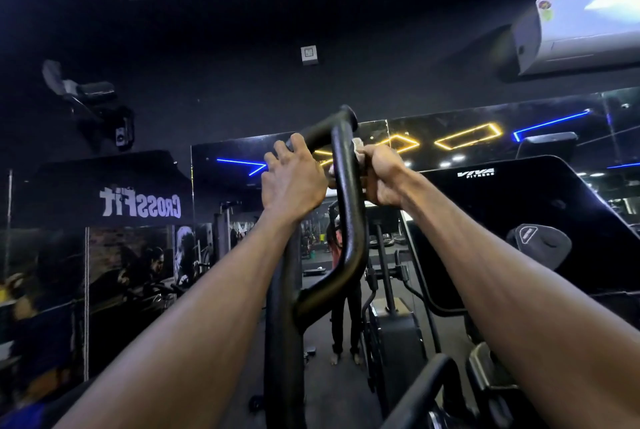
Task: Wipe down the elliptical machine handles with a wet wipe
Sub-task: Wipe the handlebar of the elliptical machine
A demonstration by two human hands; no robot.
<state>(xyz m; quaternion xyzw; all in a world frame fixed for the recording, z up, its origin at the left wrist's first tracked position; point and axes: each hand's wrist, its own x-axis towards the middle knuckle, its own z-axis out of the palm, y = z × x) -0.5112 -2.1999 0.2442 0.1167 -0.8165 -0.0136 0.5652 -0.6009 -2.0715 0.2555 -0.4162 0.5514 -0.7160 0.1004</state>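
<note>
A black curved elliptical handle (349,220) rises in the middle of the head view and bends at its top into a short end piece. My left hand (292,179) grips the left branch of that top bend. Just to the right of the upright bar, my right hand (379,174) holds a white wet wipe (356,144) pressed against the bar. Only small bits of the wipe show above and beside my fingers.
The elliptical's black console (519,220) with a logo stands to the right. A mirror wall ahead reflects a person, gym machines and neon lights. An air conditioner (581,33) hangs at the upper right. A second handle (426,390) curves up at the bottom right.
</note>
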